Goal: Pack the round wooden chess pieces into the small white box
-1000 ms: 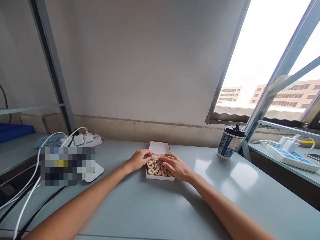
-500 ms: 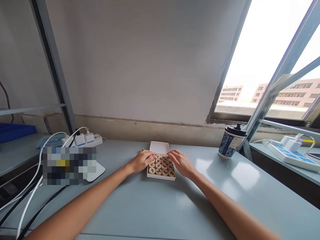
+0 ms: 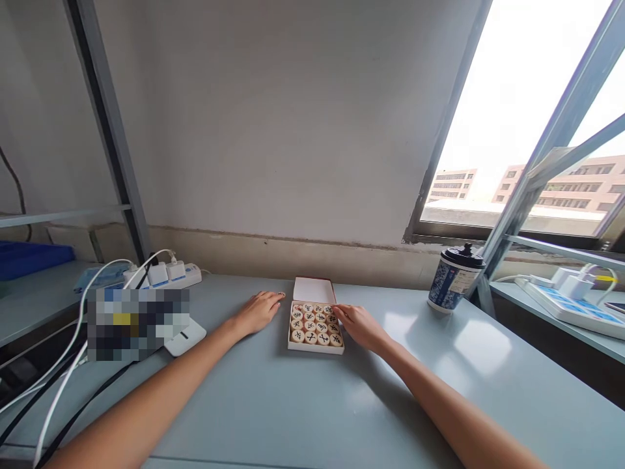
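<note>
A small open box (image 3: 315, 348) sits in the middle of the grey table, filled with several round wooden chess pieces (image 3: 312, 323) marked with black characters. Its far part (image 3: 312, 288) is empty and white inside. My left hand (image 3: 256, 311) lies flat on the table just left of the box, fingers stretched out, holding nothing. My right hand (image 3: 359, 324) rests against the box's right side, fingertips touching the pieces at its right edge, fingers extended.
A blue-and-white lidded cup (image 3: 454, 278) stands at the right by the window frame. A power strip (image 3: 163, 275) with white cables and a white stand (image 3: 185, 335) lie at the left. Another power strip (image 3: 573, 305) is on the right shelf. The grey table (image 3: 303, 404) reaches toward me.
Both hands have drawn off the top of the box: the left slid out to the table on the left, the right moved to the box's right side, uncovering the pieces.
</note>
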A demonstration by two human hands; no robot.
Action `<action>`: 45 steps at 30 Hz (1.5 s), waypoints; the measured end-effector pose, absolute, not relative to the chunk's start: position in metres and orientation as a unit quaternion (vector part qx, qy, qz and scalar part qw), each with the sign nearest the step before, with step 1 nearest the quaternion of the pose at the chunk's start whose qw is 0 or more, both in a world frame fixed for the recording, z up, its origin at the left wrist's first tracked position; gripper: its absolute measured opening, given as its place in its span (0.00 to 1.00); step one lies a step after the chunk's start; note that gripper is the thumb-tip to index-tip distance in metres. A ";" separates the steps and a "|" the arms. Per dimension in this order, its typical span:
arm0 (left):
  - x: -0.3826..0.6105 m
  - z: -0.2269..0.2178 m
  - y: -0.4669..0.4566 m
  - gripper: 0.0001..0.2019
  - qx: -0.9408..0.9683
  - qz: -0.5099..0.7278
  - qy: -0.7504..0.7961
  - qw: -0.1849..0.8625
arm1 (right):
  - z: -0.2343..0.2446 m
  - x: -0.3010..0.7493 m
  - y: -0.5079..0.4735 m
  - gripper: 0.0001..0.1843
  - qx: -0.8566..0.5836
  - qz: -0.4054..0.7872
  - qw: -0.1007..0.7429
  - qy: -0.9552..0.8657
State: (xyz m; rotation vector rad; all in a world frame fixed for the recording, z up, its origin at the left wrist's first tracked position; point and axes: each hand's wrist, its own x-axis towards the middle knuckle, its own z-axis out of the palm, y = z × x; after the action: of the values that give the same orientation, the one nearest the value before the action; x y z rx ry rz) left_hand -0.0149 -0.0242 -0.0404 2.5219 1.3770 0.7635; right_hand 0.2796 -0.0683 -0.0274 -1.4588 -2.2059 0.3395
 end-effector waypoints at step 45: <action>0.038 -0.010 -0.101 0.34 0.654 -0.027 0.385 0.650 | -0.002 0.250 -0.120 0.06 -0.390 0.447 0.198 -0.780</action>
State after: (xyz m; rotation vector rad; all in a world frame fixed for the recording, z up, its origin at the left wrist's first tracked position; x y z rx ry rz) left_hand 0.0375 -0.1015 -0.0096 1.4867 0.8758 -0.0617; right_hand 0.2498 -0.1201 -0.0019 -1.0914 -2.1843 1.2512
